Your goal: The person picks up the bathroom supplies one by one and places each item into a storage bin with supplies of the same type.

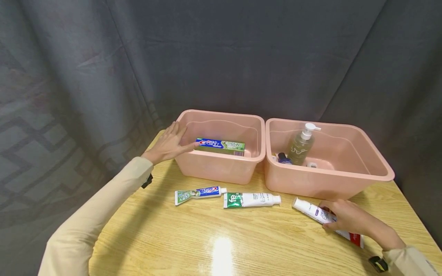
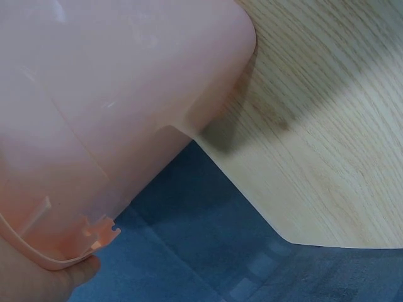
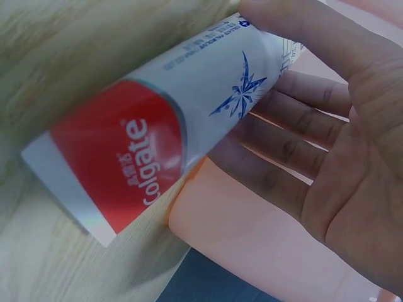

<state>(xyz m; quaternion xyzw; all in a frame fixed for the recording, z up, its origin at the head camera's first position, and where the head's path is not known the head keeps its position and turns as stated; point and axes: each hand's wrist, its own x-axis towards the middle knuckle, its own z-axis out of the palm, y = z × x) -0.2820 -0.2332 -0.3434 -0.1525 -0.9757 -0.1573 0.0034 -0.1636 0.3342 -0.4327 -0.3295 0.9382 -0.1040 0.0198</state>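
My right hand (image 1: 348, 218) holds a white and red toothpaste tube (image 1: 317, 212) low over the table, in front of the right bin. In the right wrist view, the thumb and fingers (image 3: 315, 119) lie on opposite sides of the tube (image 3: 145, 138), its red Colgate end sticking out. The left hand (image 1: 169, 143) grips the left front corner of the left pink bin (image 1: 214, 168), thumb along the front rim. In the left wrist view that hand (image 2: 31, 277) is partly cut off, a fingertip showing past the rim. A green and blue toothpaste box (image 1: 221, 147) lies inside this bin.
A green-blue toothpaste tube (image 1: 200, 193) and a green-white toothpaste tube (image 1: 252, 199) lie before the bins. The right pink bin (image 1: 310, 182) contains a pump bottle (image 1: 300, 149), a dark-capped bottle (image 1: 284, 158) and other small items. A dark curtain (image 1: 221, 57) hangs behind the wooden table (image 1: 165, 237).
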